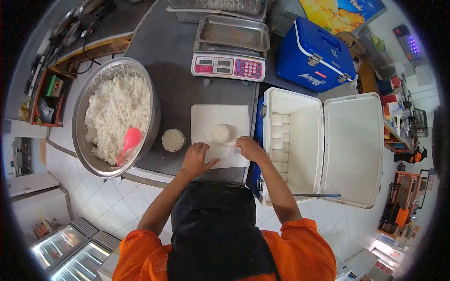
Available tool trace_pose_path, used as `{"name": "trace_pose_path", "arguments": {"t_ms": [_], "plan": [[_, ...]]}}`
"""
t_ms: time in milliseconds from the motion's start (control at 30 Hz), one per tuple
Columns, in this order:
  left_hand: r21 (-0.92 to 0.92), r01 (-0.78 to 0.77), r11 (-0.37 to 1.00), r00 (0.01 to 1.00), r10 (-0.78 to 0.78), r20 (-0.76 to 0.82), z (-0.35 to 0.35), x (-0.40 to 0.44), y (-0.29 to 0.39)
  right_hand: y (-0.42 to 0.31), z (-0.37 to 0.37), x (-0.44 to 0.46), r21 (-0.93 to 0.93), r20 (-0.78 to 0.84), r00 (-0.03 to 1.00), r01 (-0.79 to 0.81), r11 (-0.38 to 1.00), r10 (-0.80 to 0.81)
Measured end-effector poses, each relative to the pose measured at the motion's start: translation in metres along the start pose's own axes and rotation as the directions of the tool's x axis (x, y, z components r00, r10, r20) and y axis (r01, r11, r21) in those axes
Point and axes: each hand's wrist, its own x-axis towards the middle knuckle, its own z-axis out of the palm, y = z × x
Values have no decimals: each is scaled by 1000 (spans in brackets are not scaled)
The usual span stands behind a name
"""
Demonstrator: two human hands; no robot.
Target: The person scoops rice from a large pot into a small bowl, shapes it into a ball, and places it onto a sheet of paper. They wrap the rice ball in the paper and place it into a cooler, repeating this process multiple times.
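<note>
Rice puck on paper: soft, crumbly, best supported from below

From my distant seat I judge the rice puck (221,133) fairly light, soft and slightly sticky; a hard pinch would likely dent it and shed grains from its rim; I would cup it low around the sides, or carry it by the paper beneath. It sits bare near the middle of the white paper (201,117); the paper looks thin and limp, easiest to take by its edges.

I see the left hand (195,158) at the paper's near left edge, thumb spread well away from the fingers, closed around nothing that I can make out; the right hand (249,149) has its fingers curled together at the right edge, though I cannot tell whether paper is pinched between them; neither hand touches the puck.

Counting outward, I get one puck on the paper; one rice-filled mould (173,140) to its left on the dark counter (173,93); one metal basin (81,122) of loose rice (117,107), with one pink spoon (131,137); one scale (227,65) bearing one tray (234,33), another tray behind; two coolers, one closed (300,56), one open (302,140); inside the latter, at least eight white bundles (277,143), too crowded for an exact total.
</note>
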Motion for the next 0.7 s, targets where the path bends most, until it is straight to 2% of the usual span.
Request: {"name": "trace_pose_path", "arguments": {"t_ms": [67,100,167,267,300,333,367,400,467,567,600,667,700], "plan": [[65,-20,998,964,36,-265,-10,-2,26,1,1,1,30,-41,999,-5,1000,6],[64,-19,998,965,35,-261,-5,0,31,0,-3,4,-3,-9,1000,-13,1000,13],[185,91,979,973,-48,-226,7,6,32,-4,-7,3,-36,24,1000,-20,999,21],[211,52,976,957,12,-290,31,3,-4,-24,-15,-10,-5,57,998,-35,999,36],[213,53,976,955,13,-295,23,1,-6,-36,-9,-21,-121,-206,970,102,987,-125],[100,30,995,953,2,-302,11,-4,-5,-43,-3,-29,-263,-430,851,200,944,-300],[-14,6,1000,952,-10,-307,1,-6,-5,-43,-1,-32,-263,-429,850,206,943,-305],[-12,7,1000,951,-11,-310,-6,-4,-8,-43,-2,-35,-233,-374,884,204,951,-281],[-146,-84,986,965,44,-259,-18,10,-16,-39,-9,-32,-204,-319,913,198,959,-256],[-209,-113,971,978,72,-196,-30,55,-31,-24,-31,1,126,-368,930,52,991,-2],[-210,-115,971,978,74,-194,-34,70,-34,-16,-36,14,127,-368,930,49,991,1],[-419,121,900,985,-161,-62,-38,96,-39,-4,-46,33,244,-261,952,-96,965,160],[-421,119,899,985,-160,-63,-37,101,-43,5,-43,42,242,-261,952,-97,965,161]]}}
